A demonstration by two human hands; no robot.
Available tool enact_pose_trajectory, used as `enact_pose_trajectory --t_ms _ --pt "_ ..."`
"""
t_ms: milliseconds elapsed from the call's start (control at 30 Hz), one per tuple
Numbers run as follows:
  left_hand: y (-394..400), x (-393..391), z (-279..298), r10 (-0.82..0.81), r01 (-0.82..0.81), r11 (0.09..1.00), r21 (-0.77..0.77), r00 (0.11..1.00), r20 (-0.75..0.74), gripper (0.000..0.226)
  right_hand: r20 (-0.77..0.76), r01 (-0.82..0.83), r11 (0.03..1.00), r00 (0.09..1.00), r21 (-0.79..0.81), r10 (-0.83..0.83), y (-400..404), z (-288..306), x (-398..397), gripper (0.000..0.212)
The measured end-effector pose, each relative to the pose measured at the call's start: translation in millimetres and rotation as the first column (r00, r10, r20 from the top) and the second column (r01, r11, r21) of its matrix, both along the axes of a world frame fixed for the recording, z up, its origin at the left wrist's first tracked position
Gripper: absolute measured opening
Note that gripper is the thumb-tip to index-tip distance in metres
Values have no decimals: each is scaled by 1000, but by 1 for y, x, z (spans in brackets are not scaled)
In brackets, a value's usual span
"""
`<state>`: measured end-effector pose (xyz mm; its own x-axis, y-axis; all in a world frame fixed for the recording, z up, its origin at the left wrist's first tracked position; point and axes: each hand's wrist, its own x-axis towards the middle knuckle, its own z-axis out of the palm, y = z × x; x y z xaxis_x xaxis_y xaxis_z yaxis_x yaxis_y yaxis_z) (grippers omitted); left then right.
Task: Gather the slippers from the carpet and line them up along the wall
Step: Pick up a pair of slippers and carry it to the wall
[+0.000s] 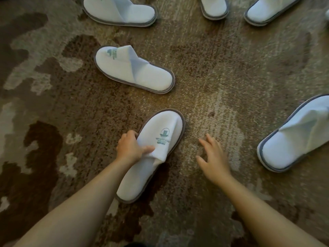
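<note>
Several white slippers with grey edging lie scattered on a brown patterned carpet (222,72). My left hand (130,147) grips the left side of the nearest slipper (156,139), thumb on its upper and fingers curled over the edge; a green logo shows on its toe. My right hand (212,157) hovers over bare carpet to the right of that slipper, fingers spread and holding nothing. A second slipper (133,70) lies just beyond, toe to the left. A third slipper (295,136) lies at the right edge.
Along the top edge lie more slippers: one at top left (121,11), one at top centre (214,7) and one at top right (267,10), each partly cut off. No wall shows in view.
</note>
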<state>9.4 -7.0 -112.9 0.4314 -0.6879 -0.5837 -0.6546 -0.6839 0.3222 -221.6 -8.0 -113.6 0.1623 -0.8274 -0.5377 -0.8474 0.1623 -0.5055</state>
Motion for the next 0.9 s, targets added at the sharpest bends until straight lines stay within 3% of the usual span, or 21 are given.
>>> enact_pose_trajectory --t_ms 67,133,267,367,467,567,733,900 --pt "0 -1 6 53 -59 997 -53 993 -107 45 99 84 996 992 -14 -82 -1 6 -4 50" --pt "-4 -8 14 64 -89 989 -115 977 -206 41 168 250 966 957 -68 -236 0 19 -16 45" --pt "-35 -49 26 34 -103 966 -238 961 -275 33 54 470 843 879 -261 -473 7 35 -59 47" --pt "-62 -92 25 -30 -73 960 -272 933 -358 34 -8 643 705 737 -298 -676 4 32 -100 62" --pt "-72 -128 19 -70 -43 968 -247 899 -432 32 -39 836 513 516 -196 -856 -6 25 -128 78" --pt "-70 -146 13 -70 -47 973 -227 874 -480 29 -45 899 434 432 -64 -901 -15 13 -137 87" --pt "-65 -150 7 -80 -9 982 -189 886 -458 31 44 923 380 383 -61 -923 -18 0 -144 97" --pt "-64 -149 7 -78 -14 980 -201 893 -443 31 42 926 369 373 -85 -927 -17 -2 -147 83"
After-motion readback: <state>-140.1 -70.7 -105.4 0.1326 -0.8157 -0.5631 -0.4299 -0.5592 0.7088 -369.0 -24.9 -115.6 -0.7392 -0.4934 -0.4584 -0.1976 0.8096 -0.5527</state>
